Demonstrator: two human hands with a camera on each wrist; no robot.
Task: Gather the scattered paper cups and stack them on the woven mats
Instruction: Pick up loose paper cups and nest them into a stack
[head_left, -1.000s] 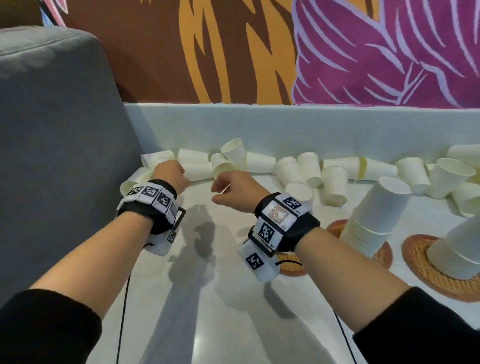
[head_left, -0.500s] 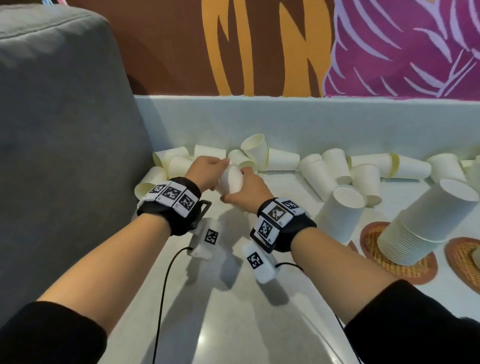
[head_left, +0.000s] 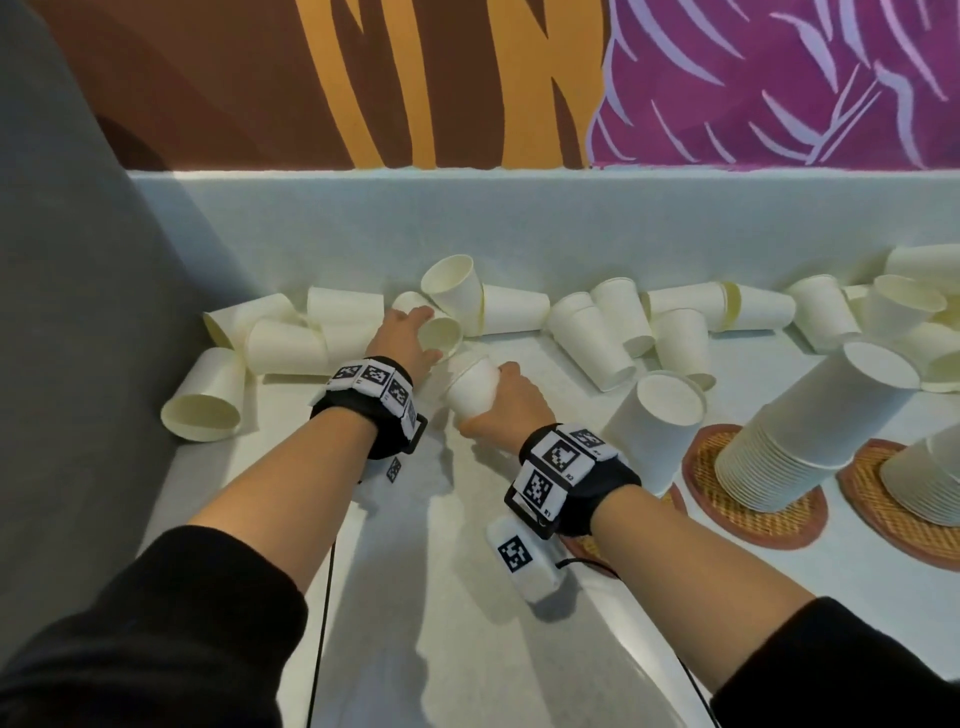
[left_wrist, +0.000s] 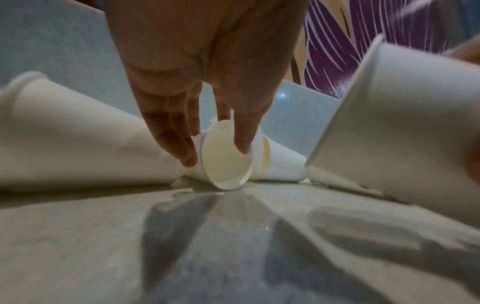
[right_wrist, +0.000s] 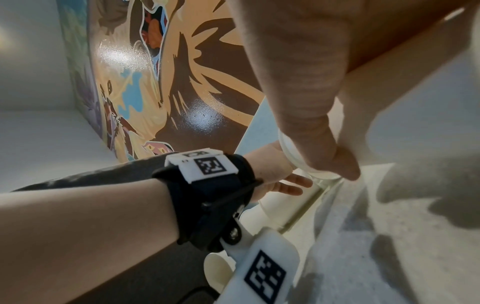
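Reaching into a jumble of tipped paper cups along the pale back ledge, the left hand (head_left: 402, 335) has its fingers (left_wrist: 182, 148) extended down around one lying cup (head_left: 441, 334), thumb inside the open mouth and the other fingertips against its outer wall, a light pinch on the rim as the left wrist view shows it. Just right of those fingers, the right hand (head_left: 506, 402) is wrapped around a second cup (head_left: 470, 387), held off the white tabletop (head_left: 415, 597) with its closed bottom turned toward the left hand; the right wrist view shows the thumb (right_wrist: 324, 144) pressed along the cup's side. More loose cups (head_left: 587, 332) lie beyond and to either side of both sets of fingers, several nested in pairs on their sides, one (head_left: 200, 402) open-mouthed well left of the left hand beside a grey upholstered panel (head_left: 78, 312). Right of the right hand stands an upturned stack (head_left: 649, 431); farther right, a taller leaning stack (head_left: 810, 431) rests on a round woven mat (head_left: 753, 514), with another stack (head_left: 924, 483) on a neighbouring mat (head_left: 872, 509). Both wrists wear black bands (head_left: 571, 478) with printed square markers.
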